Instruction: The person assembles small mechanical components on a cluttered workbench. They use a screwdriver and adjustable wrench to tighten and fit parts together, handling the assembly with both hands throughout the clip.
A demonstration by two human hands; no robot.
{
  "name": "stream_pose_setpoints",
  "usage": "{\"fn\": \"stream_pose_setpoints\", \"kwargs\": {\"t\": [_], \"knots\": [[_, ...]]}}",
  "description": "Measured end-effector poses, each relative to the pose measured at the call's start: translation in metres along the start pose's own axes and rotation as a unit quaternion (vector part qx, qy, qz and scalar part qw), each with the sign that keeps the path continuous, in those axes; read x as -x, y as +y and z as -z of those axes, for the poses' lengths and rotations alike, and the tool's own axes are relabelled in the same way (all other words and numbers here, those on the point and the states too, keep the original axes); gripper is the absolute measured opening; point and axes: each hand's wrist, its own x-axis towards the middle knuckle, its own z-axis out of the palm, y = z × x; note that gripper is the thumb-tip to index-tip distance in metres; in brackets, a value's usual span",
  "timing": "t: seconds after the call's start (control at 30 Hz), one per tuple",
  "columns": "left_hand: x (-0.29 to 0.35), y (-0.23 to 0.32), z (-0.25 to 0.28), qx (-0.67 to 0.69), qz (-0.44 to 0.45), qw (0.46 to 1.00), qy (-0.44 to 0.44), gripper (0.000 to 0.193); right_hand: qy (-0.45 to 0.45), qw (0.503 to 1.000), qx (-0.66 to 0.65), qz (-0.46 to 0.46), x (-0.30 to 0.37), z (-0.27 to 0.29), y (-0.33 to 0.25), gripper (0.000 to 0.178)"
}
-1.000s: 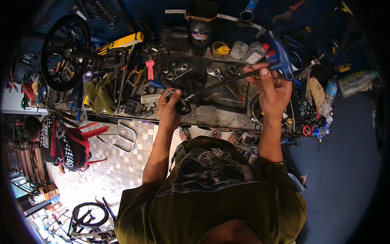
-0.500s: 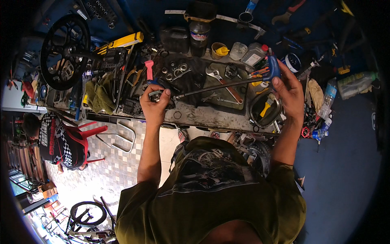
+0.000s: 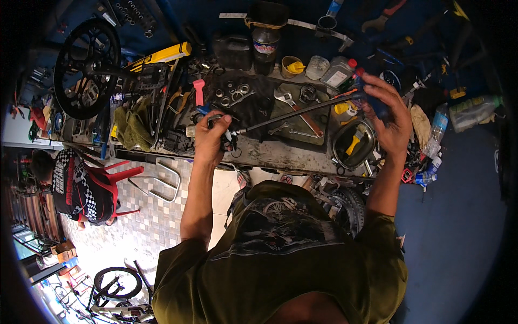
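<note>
My left hand (image 3: 212, 135) is closed round a small metal part (image 3: 190, 131), mostly hidden by the fingers, at the left end of a long-shafted tool (image 3: 294, 114). The tool's dark, thin shaft slants up to the right across the bench, above an adjustable wrench (image 3: 298, 110). At its far end, the blue handle is smeared by motion beside my right hand (image 3: 389, 116). The right hand's fingers and thumb are stretched apart around that handle, not wrapped over it. A pink-handled tool (image 3: 199, 92) lies just beyond my left hand.
On the cluttered workbench (image 3: 259, 153) are several metal rings (image 3: 236, 96), a black tray (image 3: 335, 153) with a yellow brush (image 3: 354, 141), and a green rag (image 3: 133, 127). Bottles and a jug (image 3: 339, 73) line the back. A crank with chainring (image 3: 86, 67) stands left; a person (image 3: 81, 186) sits behind.
My right hand has opened further, its fingers straightening at the blue handle, which has turned and blurred. The left hand has shifted slightly, with more of the metal part's left end showing.
</note>
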Motion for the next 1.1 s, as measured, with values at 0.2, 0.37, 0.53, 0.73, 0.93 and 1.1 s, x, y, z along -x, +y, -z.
{"fn": "stream_pose_setpoints", "kwargs": {"t": [0.2, 0.37, 0.53, 0.73, 0.93, 1.1], "knots": [[-0.015, -0.01, 0.018, -0.146, -0.239, 0.96, 0.022, 0.016, -0.033, 0.902, -0.17, -0.395, 0.015, -0.004, 0.013, 0.038], [-0.012, 0.003, 0.016, -0.227, -0.285, 0.93, 0.037, 0.015, -0.069, 0.864, -0.207, -0.453, 0.018, -0.011, 0.011, 0.038], [-0.009, 0.013, 0.013, -0.095, -0.144, 0.985, 0.01, 0.012, -0.1, 0.973, -0.132, -0.159, 0.021, 0.004, 0.015, 0.029], [-0.004, 0.019, 0.002, -0.034, -0.077, 0.996, 0.011, 0.012, -0.096, 0.991, -0.083, -0.045, 0.018, 0.013, 0.018, 0.03], [-0.013, 0.009, 0.012, -0.193, -0.259, 0.945, 0.048, 0.013, -0.116, 0.905, -0.165, -0.374, 0.023, 0.006, 0.019, 0.034], [-0.014, 0.015, 0.012, -0.206, -0.261, 0.942, 0.046, 0.014, -0.086, 0.897, -0.21, -0.38, 0.031, -0.002, 0.021, 0.034]]}}
